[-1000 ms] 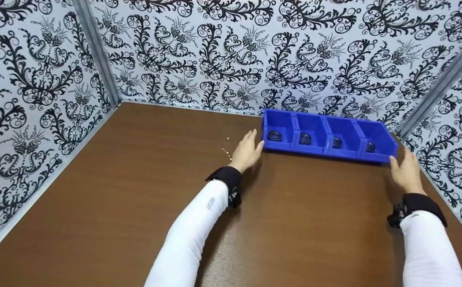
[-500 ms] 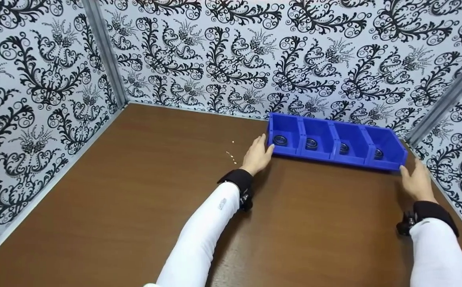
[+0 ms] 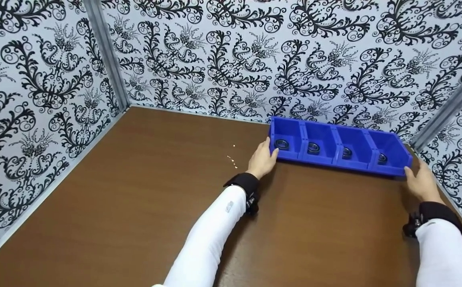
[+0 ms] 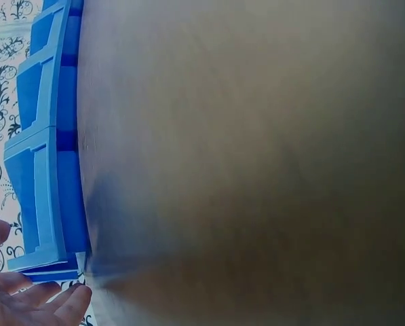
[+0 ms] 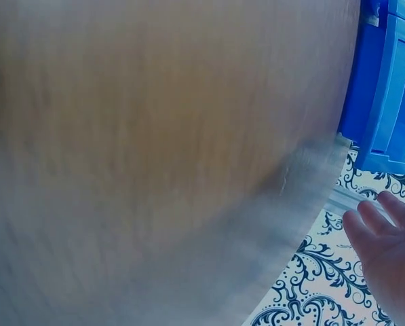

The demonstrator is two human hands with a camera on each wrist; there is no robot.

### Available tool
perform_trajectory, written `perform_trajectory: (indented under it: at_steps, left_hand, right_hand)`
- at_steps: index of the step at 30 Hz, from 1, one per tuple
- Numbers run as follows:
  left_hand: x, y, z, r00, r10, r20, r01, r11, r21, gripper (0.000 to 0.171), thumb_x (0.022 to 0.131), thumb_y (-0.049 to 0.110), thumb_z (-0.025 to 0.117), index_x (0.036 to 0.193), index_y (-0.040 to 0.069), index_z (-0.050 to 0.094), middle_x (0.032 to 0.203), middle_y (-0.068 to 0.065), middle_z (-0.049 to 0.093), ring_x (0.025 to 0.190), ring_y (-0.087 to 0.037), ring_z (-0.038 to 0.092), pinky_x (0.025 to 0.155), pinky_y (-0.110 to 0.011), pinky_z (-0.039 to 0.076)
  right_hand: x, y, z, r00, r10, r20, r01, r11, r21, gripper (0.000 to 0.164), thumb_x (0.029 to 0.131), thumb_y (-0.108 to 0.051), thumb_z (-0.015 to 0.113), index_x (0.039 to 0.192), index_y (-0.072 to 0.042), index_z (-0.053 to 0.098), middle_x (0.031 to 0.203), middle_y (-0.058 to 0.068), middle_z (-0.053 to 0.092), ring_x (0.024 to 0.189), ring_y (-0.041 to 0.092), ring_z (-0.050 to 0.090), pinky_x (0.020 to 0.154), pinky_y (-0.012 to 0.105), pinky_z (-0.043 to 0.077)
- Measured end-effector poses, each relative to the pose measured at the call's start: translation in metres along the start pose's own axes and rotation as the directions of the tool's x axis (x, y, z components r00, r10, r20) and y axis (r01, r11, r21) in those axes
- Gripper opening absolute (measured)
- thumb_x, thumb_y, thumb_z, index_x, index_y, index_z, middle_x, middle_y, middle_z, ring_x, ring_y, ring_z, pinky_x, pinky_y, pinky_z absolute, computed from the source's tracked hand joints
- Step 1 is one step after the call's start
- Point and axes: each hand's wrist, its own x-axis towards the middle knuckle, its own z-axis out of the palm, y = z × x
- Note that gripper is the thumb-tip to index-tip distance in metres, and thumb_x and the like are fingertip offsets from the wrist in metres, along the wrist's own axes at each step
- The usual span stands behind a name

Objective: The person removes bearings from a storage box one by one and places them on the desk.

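Note:
A row of blue plastic bins [image 3: 318, 160] joined side by side stands against the back wall at the right of the table. Each compartment holds a dark metal ring like a bearing; the leftmost ring [image 3: 281, 144] and the rightmost ring [image 3: 382, 158] lie near the front lips. At the row's left end is my left hand [image 3: 263, 159], thumb by the front corner, fingers extended along the outer side. My right hand [image 3: 424, 184] flanks the right end, its thumb at the front corner. Both wrist views show extended fingers close to the bins; whether they touch I cannot tell.
Brown wooden table [image 3: 135, 191] spreads in front and to the left. Small pale marks [image 3: 232, 160] dot its surface left of the left hand. Patterned panels [image 3: 183, 56] with grey metal corner posts [image 3: 107, 56] enclose the back and sides.
The head view has shifted slightly, so everything appears farther right and lower. My left hand has moved a little rightward, closer to the bins' left end. The bins show no clear movement.

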Motion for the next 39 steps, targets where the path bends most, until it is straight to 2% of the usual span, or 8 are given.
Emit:
perform_trajectory:
  at_steps: [9,14,20,24,30,39]
  left_hand:
    - [0.008,0.003,0.008,0.999,-0.028,-0.033,0.029,0.999,0.014,0.056,0.094,0.029,0.048,0.142,0.005,0.031,0.14,-0.014,0.046,0.127,-0.025,0.048,0.106,-0.036,0.041]
    - [0.011,0.005,0.011,0.999,-0.046,-0.019,0.046,0.999,0.002,0.057,0.094,0.029,0.049,0.143,0.006,0.03,0.14,-0.013,0.046,0.127,-0.024,0.048,0.105,-0.036,0.041]
    - [0.016,0.003,0.011,0.999,-0.05,-0.02,0.051,0.999,0.01,0.057,0.093,0.028,0.051,0.142,0.006,0.031,0.139,-0.012,0.047,0.127,-0.023,0.048,0.106,-0.034,0.04]
    - [0.02,0.004,0.012,0.998,-0.057,-0.037,0.058,0.998,0.005,0.057,0.093,0.027,0.052,0.142,0.006,0.031,0.138,-0.011,0.048,0.125,-0.024,0.049,0.105,-0.035,0.042]
    - [0.024,0.005,0.016,0.995,-0.067,-0.079,0.067,0.998,-0.005,0.056,0.091,0.025,0.056,0.14,0.008,0.035,0.136,-0.01,0.052,0.12,-0.025,0.054,0.099,-0.037,0.046]
    - [0.027,0.004,0.015,0.983,-0.111,-0.149,0.109,0.994,-0.017,0.045,0.087,0.022,0.061,0.13,0.015,0.049,0.123,-0.006,0.062,0.106,-0.027,0.063,0.087,-0.042,0.052]
  right_hand:
    - [0.01,-0.005,0.003,0.999,-0.022,-0.033,0.022,1.0,0.005,0.058,0.098,-0.018,0.033,0.134,0.022,0.013,0.127,0.049,0.029,0.118,0.062,0.028,0.103,0.064,0.023]
    - [0.015,-0.003,0.002,1.0,0.004,-0.004,-0.004,1.0,0.01,0.059,0.098,-0.02,0.031,0.134,0.022,0.012,0.125,0.051,0.028,0.116,0.063,0.029,0.102,0.065,0.024]
    - [0.022,-0.005,0.002,1.0,-0.005,0.021,0.005,1.0,0.013,0.058,0.097,-0.018,0.031,0.132,0.024,0.012,0.124,0.052,0.027,0.115,0.064,0.029,0.101,0.067,0.023]
    - [0.026,-0.005,0.002,0.999,-0.017,0.027,0.016,0.999,0.034,0.059,0.097,-0.017,0.031,0.131,0.026,0.01,0.125,0.053,0.023,0.116,0.065,0.026,0.103,0.067,0.02]
    - [0.027,-0.003,0.003,1.0,-0.02,-0.011,0.02,1.0,0.018,0.054,0.094,-0.01,0.033,0.13,0.025,0.014,0.124,0.052,0.024,0.115,0.064,0.027,0.103,0.066,0.021]
    - [0.027,-0.005,0.008,0.998,0.045,-0.052,-0.048,0.998,-0.051,0.053,0.089,-0.003,0.035,0.134,0.019,0.019,0.129,0.047,0.029,0.117,0.061,0.029,0.1,0.065,0.026]
